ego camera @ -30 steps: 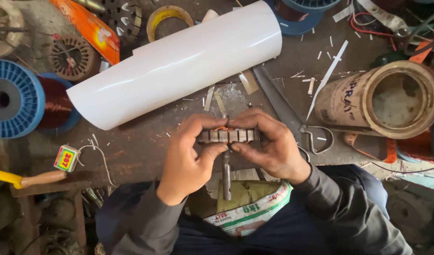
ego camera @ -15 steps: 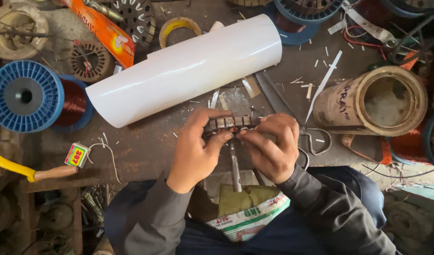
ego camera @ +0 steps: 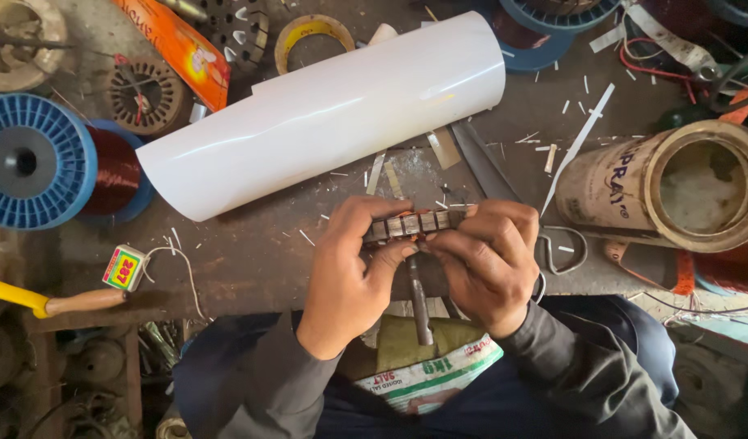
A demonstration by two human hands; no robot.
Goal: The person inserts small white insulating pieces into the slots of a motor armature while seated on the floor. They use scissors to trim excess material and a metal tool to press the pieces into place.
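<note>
Over a cluttered workbench (ego camera: 260, 260), left hand (ego camera: 349, 272) and right hand (ego camera: 492, 260) together clamp a slotted rotor (ego camera: 410, 224) — shaft down.

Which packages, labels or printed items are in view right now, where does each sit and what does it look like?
Orange packet: top left of the bench, long, flat, lying slantwise, orange with yellow print.
Small tag: left bench edge, squarish, yellow and green with a red patch, on white string.
Cardboard tube: right side, on its side, tan with dark lettering.
Printed sack: on the person's lap below both hands, white with green and red print.
</note>
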